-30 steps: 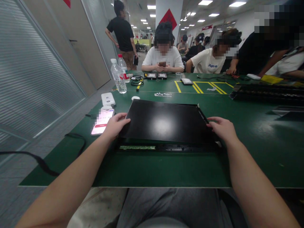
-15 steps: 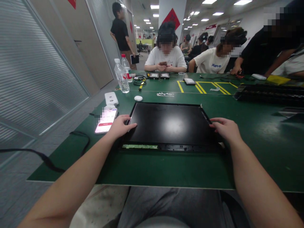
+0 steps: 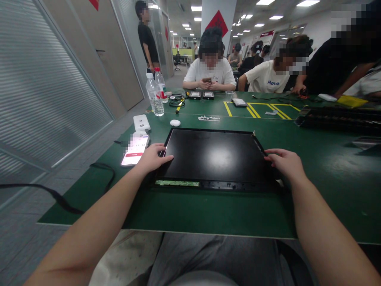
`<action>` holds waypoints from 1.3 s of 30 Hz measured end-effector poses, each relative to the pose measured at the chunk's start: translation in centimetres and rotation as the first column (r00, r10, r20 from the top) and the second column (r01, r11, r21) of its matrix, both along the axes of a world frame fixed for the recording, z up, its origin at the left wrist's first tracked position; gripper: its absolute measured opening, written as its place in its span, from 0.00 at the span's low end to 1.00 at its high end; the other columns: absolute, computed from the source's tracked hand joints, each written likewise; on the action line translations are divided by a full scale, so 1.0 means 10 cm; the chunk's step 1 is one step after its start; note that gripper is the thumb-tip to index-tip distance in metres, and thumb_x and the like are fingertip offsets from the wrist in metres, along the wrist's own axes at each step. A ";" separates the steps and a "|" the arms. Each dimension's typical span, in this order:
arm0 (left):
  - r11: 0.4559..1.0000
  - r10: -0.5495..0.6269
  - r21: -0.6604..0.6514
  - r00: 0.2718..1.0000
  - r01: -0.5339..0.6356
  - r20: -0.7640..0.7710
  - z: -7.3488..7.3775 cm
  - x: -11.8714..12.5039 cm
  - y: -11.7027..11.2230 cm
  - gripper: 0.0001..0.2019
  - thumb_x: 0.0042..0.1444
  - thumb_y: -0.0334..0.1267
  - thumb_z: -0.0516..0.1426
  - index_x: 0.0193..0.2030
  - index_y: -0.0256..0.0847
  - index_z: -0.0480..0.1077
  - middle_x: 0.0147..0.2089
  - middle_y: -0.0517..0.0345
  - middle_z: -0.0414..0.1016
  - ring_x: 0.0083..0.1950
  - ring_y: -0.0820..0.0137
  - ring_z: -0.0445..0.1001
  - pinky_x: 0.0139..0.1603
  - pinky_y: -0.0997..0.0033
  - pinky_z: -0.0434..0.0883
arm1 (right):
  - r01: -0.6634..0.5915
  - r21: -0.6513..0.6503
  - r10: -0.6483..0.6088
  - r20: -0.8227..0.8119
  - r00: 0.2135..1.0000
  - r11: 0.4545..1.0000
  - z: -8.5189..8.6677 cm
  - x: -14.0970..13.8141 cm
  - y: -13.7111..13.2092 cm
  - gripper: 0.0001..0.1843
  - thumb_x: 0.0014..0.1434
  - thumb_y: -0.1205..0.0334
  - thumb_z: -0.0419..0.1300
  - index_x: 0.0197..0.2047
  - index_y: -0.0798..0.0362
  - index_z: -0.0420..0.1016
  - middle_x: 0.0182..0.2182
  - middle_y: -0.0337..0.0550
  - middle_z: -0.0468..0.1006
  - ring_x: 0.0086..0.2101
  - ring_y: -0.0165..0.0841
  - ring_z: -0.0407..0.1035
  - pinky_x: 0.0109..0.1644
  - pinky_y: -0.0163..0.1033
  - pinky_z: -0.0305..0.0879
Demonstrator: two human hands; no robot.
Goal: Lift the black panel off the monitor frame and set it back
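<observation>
A black LCD screen panel (image 3: 214,157) lies face up on the green table (image 3: 208,214) in front of me. Along its near edge runs a dark strip with a green circuit board (image 3: 177,183). My left hand (image 3: 153,158) grips the panel's left edge, thumb over the front and fingers at the rim. At the opposite side my right hand (image 3: 285,162) holds the right edge, with its fingertips against the frame. The undersides of both grips are hidden.
Left of the panel are a lit phone (image 3: 135,150), a white power bank (image 3: 141,123) and a white earbud case (image 3: 175,123). Water bottles (image 3: 155,97) and cables (image 3: 177,100) stand or lie farther back. A long black part (image 3: 342,118) is at right. People sit opposite.
My view has shifted slightly. Both hands keep their places on the panel's edges. A standing person at the back left has turned and moved a little left.
</observation>
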State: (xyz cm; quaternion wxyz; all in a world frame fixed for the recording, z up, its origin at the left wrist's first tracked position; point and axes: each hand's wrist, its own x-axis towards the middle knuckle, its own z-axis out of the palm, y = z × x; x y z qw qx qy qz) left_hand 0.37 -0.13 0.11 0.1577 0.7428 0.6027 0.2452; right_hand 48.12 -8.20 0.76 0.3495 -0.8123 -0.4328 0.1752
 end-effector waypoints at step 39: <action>0.934 -0.278 -0.249 0.959 0.258 -0.049 0.24 -0.06 -0.20 0.48 0.46 0.63 0.65 0.72 0.44 0.62 0.78 0.42 0.50 0.77 0.44 0.52 0.72 0.50 0.58 | -0.042 0.046 0.032 0.192 0.981 0.998 -0.11 0.09 0.04 0.16 0.51 0.55 0.58 0.40 0.46 0.85 0.35 0.43 0.85 0.37 0.44 0.77 0.49 0.52 0.71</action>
